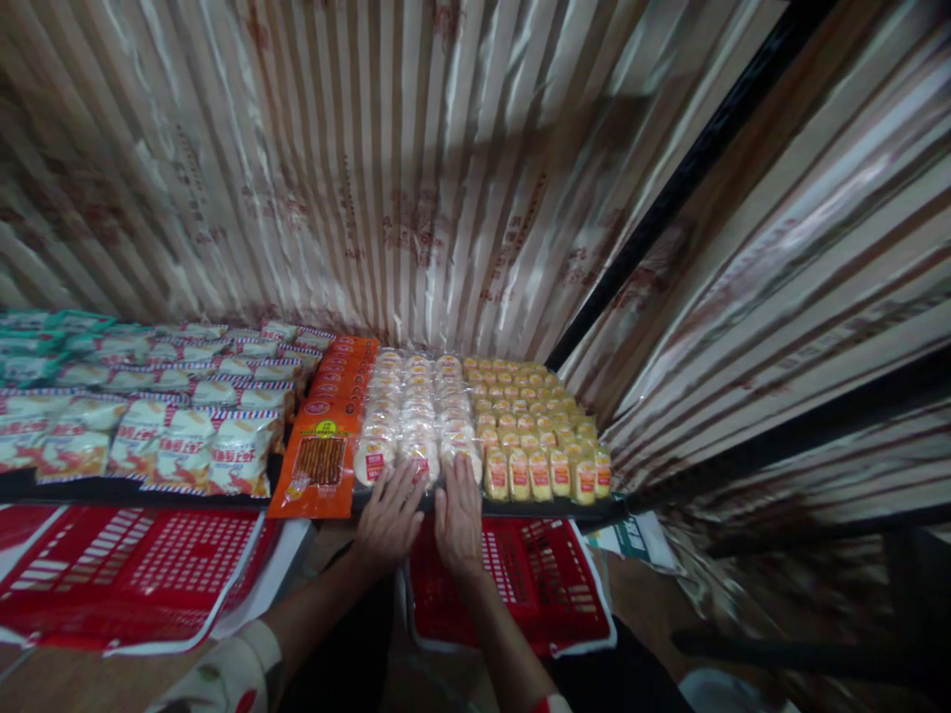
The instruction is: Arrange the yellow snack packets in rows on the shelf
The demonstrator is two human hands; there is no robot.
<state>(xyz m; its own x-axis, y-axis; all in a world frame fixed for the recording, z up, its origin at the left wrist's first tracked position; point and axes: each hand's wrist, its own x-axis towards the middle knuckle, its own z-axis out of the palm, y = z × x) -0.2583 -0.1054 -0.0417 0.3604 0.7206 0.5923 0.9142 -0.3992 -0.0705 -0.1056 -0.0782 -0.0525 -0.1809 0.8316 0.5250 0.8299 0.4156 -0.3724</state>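
My left hand (pixel 390 510) lies with fingers stretched out against the front of the clear-wrapped round white pastries (pixel 373 459), which stand in rows on a black shelf (pixel 438 502). Close beside it, my right hand (pixel 459 515) rests flat on the front pack of the right-hand row, its fingers extended. Neither hand is closed around anything. Small yellow wrapped cakes (pixel 539 475) with red labels stand in several rows just right of my right hand. Left of the pastries, orange snack bags (pixel 321 463) with a window showing brown sticks lie overlapped.
White-and-orange snack packs (pixel 178 446) and green packs (pixel 34 347) fill the shelf's left part. Below the shelf sit a red basket (pixel 126 574) and a second red basket (pixel 520 584). Striped sheeting (pixel 416 178) hangs behind, and a black pole (pixel 690 178) slants at the right.
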